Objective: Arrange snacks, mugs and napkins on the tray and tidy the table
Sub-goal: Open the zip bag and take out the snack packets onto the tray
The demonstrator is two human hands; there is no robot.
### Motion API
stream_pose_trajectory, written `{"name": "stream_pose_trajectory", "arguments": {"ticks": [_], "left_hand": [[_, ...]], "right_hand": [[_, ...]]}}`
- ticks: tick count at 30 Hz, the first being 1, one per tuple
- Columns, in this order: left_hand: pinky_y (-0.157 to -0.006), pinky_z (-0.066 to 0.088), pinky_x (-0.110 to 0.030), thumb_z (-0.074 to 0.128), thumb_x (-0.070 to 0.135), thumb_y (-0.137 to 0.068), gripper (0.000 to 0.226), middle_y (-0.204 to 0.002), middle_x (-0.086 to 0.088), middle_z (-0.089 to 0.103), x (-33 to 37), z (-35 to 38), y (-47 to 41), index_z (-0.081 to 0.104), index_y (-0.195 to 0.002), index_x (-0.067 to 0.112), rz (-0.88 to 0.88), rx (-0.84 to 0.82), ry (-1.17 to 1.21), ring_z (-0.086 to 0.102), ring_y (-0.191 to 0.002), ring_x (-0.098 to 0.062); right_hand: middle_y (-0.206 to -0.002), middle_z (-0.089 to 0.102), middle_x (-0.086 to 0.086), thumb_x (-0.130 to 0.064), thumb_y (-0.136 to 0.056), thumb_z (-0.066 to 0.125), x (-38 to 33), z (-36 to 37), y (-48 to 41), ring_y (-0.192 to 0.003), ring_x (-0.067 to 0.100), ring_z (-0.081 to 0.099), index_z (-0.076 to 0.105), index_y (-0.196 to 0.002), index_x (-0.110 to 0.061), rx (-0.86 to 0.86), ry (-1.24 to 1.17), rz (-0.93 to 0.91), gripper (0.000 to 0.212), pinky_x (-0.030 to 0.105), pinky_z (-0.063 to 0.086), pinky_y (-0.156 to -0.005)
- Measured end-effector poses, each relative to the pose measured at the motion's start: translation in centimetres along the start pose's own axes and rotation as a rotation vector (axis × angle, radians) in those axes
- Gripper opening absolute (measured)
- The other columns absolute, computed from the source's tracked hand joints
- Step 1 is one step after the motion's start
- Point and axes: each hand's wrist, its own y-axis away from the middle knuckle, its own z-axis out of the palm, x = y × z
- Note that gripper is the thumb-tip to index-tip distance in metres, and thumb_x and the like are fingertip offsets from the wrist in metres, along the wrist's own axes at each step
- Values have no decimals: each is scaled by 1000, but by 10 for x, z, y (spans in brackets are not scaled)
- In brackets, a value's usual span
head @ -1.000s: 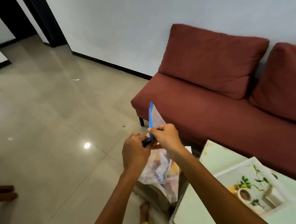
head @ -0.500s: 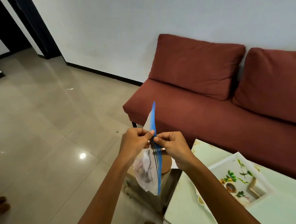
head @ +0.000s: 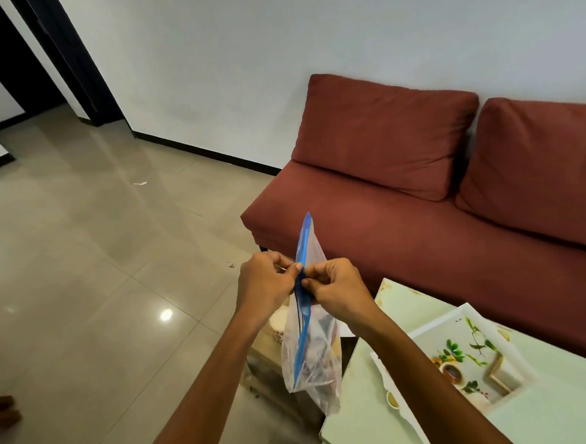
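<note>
While both hands, left hand (head: 266, 281) and right hand (head: 337, 289), pinch the zip-lock snack bag's (head: 310, 361) blue seal strip (head: 302, 255) between closed fingers, the step looks like working the bag's seal. Next comes getting the snacks onto the floral tray (head: 425, 334) on the desk (head: 366, 430).

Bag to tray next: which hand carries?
Right hand, probably. It pinches the zip bag like the left hand, but it's on the tray side.

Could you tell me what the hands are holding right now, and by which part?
Both hands, left and right, pinch the clear zip bag at its blue seal strip, mid-air.
</note>
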Motion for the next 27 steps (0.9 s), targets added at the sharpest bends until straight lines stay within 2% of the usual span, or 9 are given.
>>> {"name": "stream_pose_trajectory", "arguments": {"ticks": [3, 7, 9, 13, 15, 17, 22, 25, 27], "left_hand": [[-73, 58, -39, 66, 20, -81, 16, -80, -11, 73, 4, 5, 1, 68, -81, 5, -5, 35, 14, 69, -71, -23], [-61, 53, -23, 63, 20, -84, 15, -81, -9, 69, 5, 9, 1, 66, -85, 5, -35, 103, 97, 63, -67, -15], [-65, 53, -25, 62, 20, -85, 17, -85, -9, 68, 3, 11, 0, 66, -89, 4, -60, 110, 137, 63, -73, -18], [-79, 57, -41, 61, 16, -85, 13, -93, -16, 69, -1, 10, -4, 64, -88, 4, -152, 74, 268, 67, -86, -28], [-77, 58, -39, 60, 15, -86, 8, -91, -14, 69, -2, 8, -6, 62, -79, 11, -174, 57, 306, 67, -83, -26], [-73, 58, -35, 59, 13, -87, 14, -87, -12, 68, -4, 6, -6, 60, -73, 15, -198, 35, 368, 67, -78, -23], [-79, 56, -38, 53, 9, -90, 12, -84, -11, 64, -8, 1, -4, 61, -83, 3, -298, -57, 500, 63, -78, -23], [-68, 54, -28, 48, 5, -92, 20, -76, -11, 61, -8, -1, 3, 59, -75, 4, -361, -94, 646, 59, -68, -18], [-69, 54, -31, 50, 6, -91, 19, -78, -14, 62, -8, -3, 5, 59, -74, 8, -297, -76, 595, 59, -70, -21]], "right_hand": [[-79, 71, 6, -2, -86, 58, -2, -1, 2, -69, 15, 70, 72, -89, -7, 85, -41, -3, 15, 32, 61, -70], [-75, 69, 2, -7, -84, 62, -5, -4, 4, -60, 11, 68, 68, -72, -18, 211, -116, 2, 18, 19, 57, -54], [-77, 69, 2, -9, -85, 62, -6, -4, 4, -60, 10, 68, 66, -71, -18, 214, -148, 9, 17, 17, 55, -51], [-79, 69, 5, -6, -86, 60, -6, -1, 6, -60, 7, 69, 66, -69, -19, 174, -256, 33, 23, 17, 55, -52], [-83, 69, 6, -7, -87, 59, -6, -1, 5, -63, 9, 70, 67, -71, -17, 150, -270, 44, 19, 19, 56, -56], [-83, 70, 7, -9, -87, 60, -6, 0, 4, -66, 11, 70, 68, -73, -15, 144, -276, 50, 17, 20, 57, -58], [-76, 69, 2, -8, -86, 60, -5, 5, 10, -62, 6, 69, 67, -70, -16, 179, -274, 50, 19, 17, 56, -55], [-72, 69, 4, -2, -86, 57, -4, 5, 17, -56, 7, 67, 68, -70, -12, 219, -380, 74, 22, 17, 54, -52], [-72, 69, 5, -2, -86, 58, 0, 5, 21, -56, 6, 67, 69, -74, -11, 251, -381, 76, 19, 18, 55, -53]]}}
